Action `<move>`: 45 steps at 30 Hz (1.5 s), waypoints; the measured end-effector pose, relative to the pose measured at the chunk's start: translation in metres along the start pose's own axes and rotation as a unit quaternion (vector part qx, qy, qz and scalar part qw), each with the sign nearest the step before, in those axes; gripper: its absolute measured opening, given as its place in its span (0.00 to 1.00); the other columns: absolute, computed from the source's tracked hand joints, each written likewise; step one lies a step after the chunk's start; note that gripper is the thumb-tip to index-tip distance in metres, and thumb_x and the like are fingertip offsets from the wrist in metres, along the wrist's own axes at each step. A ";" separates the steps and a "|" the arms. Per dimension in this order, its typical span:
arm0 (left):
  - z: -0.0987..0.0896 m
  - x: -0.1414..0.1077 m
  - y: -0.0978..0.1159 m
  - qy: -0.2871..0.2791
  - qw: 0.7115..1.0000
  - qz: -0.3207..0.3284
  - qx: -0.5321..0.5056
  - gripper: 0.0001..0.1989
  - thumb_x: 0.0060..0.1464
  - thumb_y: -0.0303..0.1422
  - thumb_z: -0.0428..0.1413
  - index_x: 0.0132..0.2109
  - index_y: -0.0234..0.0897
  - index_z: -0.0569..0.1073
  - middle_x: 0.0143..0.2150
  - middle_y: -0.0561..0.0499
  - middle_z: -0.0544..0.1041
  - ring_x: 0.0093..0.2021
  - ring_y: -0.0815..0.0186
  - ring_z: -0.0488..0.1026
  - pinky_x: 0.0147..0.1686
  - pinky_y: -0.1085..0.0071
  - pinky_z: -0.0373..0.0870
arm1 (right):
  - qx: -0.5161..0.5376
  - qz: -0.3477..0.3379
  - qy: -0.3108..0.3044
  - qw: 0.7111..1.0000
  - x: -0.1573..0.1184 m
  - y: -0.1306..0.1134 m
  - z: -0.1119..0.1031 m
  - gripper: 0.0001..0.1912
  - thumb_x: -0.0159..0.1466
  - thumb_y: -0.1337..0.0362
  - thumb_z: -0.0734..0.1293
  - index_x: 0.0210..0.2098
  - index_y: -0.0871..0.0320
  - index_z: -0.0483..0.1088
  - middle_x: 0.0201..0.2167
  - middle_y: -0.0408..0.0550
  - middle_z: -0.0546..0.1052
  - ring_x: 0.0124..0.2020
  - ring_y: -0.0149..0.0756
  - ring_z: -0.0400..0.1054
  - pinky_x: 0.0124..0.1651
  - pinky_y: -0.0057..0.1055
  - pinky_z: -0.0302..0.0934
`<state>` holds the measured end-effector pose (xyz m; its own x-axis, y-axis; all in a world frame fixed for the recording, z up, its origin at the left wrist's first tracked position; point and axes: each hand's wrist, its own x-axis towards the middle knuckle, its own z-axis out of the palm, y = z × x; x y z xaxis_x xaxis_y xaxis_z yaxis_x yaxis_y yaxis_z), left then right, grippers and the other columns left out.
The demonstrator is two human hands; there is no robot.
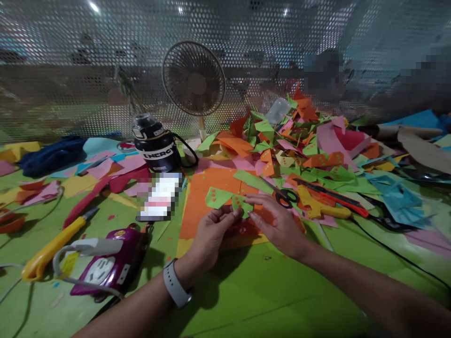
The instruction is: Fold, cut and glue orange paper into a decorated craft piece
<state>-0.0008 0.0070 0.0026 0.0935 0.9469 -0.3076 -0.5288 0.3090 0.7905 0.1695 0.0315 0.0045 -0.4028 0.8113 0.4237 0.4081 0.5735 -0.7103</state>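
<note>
A small green paper piece with orange dots [241, 204] is pinched between the thumb and fingers of my left hand [214, 232]. My right hand [278, 225] is at the right side of that piece, its fingers apart and the fingertips at or very near the paper's edge. Just left of it, another green dotted piece [217, 198] lies on an orange sheet [200, 188]. Black-handled scissors [287, 197] rest beyond my right hand, beside a yellow glue gun [317, 205].
A pile of cut paper [275, 136] covers the back right. Behind the sheet stand a fan [193, 80] and a dark bottle [155, 148]. A phone [162, 197], a purple power strip [112, 258] and a yellow-handled tool [56, 246] lie at the left.
</note>
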 end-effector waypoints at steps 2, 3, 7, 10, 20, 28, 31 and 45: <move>0.000 0.000 0.000 0.003 1.000 0.000 -0.003 0.15 0.34 0.35 0.72 0.31 0.36 0.78 0.26 0.54 0.79 0.27 0.71 0.76 0.29 0.77 0.74 | -0.003 0.001 -0.001 1.000 0.000 0.000 -0.001 0.14 0.65 0.69 0.63 0.50 0.54 0.69 0.52 0.50 0.74 0.56 0.37 0.66 0.60 0.42 0.61; 0.000 0.000 0.000 0.005 1.000 -0.001 -0.004 0.16 0.34 0.35 0.72 0.31 0.36 0.78 0.26 0.54 0.79 0.27 0.71 0.76 0.28 0.77 0.73 | -0.002 0.002 -0.001 1.000 0.000 0.000 -0.001 0.14 0.65 0.69 0.63 0.50 0.53 0.68 0.52 0.50 0.74 0.57 0.37 0.65 0.60 0.42 0.61; 0.000 0.001 -0.001 0.000 1.000 -0.003 -0.002 0.15 0.34 0.36 0.72 0.30 0.36 0.78 0.26 0.54 0.80 0.27 0.71 0.76 0.29 0.76 0.73 | 0.002 0.004 0.001 1.000 -0.001 0.000 -0.001 0.14 0.65 0.68 0.63 0.50 0.53 0.69 0.53 0.50 0.74 0.57 0.38 0.65 0.60 0.43 0.61; 0.000 0.001 -0.001 -0.001 1.000 -0.005 0.000 0.15 0.35 0.35 0.72 0.30 0.35 0.77 0.25 0.54 0.79 0.26 0.71 0.75 0.29 0.76 0.73 | 0.003 0.001 0.001 1.000 -0.001 0.000 0.000 0.14 0.65 0.68 0.64 0.50 0.54 0.69 0.54 0.52 0.72 0.58 0.38 0.64 0.61 0.44 0.60; 0.000 0.000 0.001 0.008 1.000 -0.014 0.016 0.14 0.38 0.35 0.71 0.31 0.35 0.77 0.26 0.53 0.79 0.27 0.70 0.75 0.31 0.74 0.73 | 0.003 0.009 -0.012 1.000 -0.001 -0.004 0.000 0.15 0.64 0.67 0.64 0.49 0.51 0.71 0.57 0.51 0.70 0.60 0.42 0.62 0.61 0.48 0.59; 0.000 -0.001 0.000 0.002 1.000 -0.020 0.012 0.17 0.35 0.37 0.72 0.32 0.34 0.77 0.26 0.52 0.79 0.27 0.69 0.76 0.31 0.75 0.73 | 0.011 0.006 -0.007 1.000 -0.001 -0.002 0.001 0.14 0.64 0.67 0.64 0.49 0.52 0.71 0.55 0.51 0.71 0.59 0.40 0.63 0.60 0.43 0.60; 0.000 0.000 0.000 0.006 1.000 -0.020 0.009 0.18 0.34 0.37 0.72 0.32 0.34 0.77 0.27 0.53 0.80 0.27 0.69 0.76 0.31 0.75 0.73 | 0.007 0.004 -0.012 1.000 -0.001 -0.002 0.001 0.13 0.64 0.67 0.64 0.48 0.52 0.71 0.54 0.51 0.72 0.58 0.40 0.64 0.60 0.43 0.60; -0.001 0.000 -0.001 0.018 1.000 -0.005 0.006 0.17 0.36 0.36 0.72 0.32 0.34 0.76 0.26 0.53 0.79 0.26 0.70 0.76 0.30 0.75 0.73 | -0.025 -0.017 0.000 1.000 -0.003 -0.002 0.001 0.14 0.65 0.66 0.63 0.49 0.51 0.72 0.52 0.51 0.74 0.55 0.40 0.66 0.57 0.43 0.63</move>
<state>-0.0009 0.0070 0.0018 0.0674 0.9400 -0.3346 -0.5175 0.3196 0.7937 0.1686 0.0280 0.0041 -0.4179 0.7909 0.4469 0.4339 0.6060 -0.6667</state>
